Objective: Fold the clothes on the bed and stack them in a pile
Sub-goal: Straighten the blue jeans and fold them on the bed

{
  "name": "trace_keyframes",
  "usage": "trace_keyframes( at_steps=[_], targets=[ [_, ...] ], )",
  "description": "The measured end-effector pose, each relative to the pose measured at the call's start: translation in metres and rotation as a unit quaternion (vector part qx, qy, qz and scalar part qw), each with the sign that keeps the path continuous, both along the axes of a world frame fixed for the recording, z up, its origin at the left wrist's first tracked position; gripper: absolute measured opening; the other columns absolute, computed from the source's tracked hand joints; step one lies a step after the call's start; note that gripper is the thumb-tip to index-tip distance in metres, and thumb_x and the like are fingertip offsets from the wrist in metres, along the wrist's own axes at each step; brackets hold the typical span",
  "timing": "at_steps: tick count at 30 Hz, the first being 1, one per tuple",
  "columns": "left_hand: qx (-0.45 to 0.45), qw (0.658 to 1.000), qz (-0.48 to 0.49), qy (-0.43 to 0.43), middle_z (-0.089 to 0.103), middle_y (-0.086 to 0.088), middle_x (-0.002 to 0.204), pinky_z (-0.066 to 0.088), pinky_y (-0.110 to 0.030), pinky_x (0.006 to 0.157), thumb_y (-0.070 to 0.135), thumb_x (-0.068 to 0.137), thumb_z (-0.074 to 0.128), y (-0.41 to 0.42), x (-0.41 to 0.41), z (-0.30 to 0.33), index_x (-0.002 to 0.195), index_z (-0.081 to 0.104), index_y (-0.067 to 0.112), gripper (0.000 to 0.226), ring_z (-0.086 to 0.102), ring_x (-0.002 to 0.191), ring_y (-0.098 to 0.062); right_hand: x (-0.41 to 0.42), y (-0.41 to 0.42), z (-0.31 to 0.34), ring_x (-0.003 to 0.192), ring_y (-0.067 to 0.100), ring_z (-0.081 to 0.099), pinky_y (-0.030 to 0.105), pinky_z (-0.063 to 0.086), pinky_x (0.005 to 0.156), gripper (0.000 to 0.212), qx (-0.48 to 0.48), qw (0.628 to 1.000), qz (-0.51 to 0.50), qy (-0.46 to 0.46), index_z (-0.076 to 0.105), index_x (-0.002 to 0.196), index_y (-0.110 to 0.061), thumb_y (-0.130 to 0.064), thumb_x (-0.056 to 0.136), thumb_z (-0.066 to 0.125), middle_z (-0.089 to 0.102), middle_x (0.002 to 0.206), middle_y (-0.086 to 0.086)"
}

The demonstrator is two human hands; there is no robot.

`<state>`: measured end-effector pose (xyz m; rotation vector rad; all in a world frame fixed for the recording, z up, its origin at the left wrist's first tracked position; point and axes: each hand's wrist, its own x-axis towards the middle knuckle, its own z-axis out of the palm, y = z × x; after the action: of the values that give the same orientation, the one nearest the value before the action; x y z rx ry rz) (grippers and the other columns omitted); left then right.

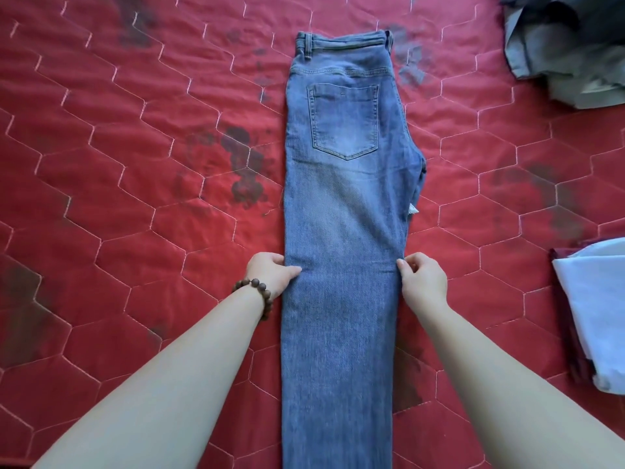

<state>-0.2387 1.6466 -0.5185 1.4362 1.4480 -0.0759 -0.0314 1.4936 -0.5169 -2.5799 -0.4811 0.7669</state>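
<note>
A pair of light blue jeans (341, 214) lies flat on the red quilted bed (135, 164), folded lengthwise leg over leg, waistband far from me and a back pocket facing up. My left hand (270, 270), with a bead bracelet on its wrist, pinches the left edge of the jeans at about knee height. At the same height my right hand (421, 279) pinches the right edge, thumb on top of the fabric. The leg ends run out of view at the bottom.
A folded stack with a white garment (598, 309) over a dark red one sits at the right edge. A crumpled grey and dark blue heap of clothes (568, 49) lies at the top right corner. Dark stains mark the red cover.
</note>
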Motion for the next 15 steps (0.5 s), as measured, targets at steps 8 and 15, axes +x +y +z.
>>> trace_keyframes(
  at_steps=[8, 15],
  targets=[
    [-0.070, 0.992, -0.083, 0.058, 0.075, -0.006, 0.082, 0.055, -0.035, 0.083, 0.031, 0.076, 0.078, -0.014, -0.020, -0.005, 0.080, 0.075, 0.010, 0.022, 0.067, 0.075, -0.018, -0.034, -0.036, 0.008, 0.092, 0.035, 0.057, 0.035, 0.038, 0.071, 0.033, -0.095, 0.992, 0.078, 0.039, 0.051, 0.069, -0.015, -0.037, 0.092, 0.059, 0.060, 0.093, 0.018],
    [-0.034, 0.995, -0.022, 0.086, 0.054, 0.003, 0.050, 0.038, -0.026, 0.055, 0.041, 0.075, 0.077, -0.038, -0.029, 0.004, 0.055, 0.060, 0.011, 0.039, 0.049, 0.053, -0.020, -0.044, -0.039, 0.015, 0.083, 0.033, 0.058, 0.034, 0.039, 0.064, 0.034, -0.080, 0.995, 0.043, 0.045, 0.059, 0.072, -0.007, -0.034, 0.092, 0.058, 0.060, 0.077, 0.009]
  ],
)
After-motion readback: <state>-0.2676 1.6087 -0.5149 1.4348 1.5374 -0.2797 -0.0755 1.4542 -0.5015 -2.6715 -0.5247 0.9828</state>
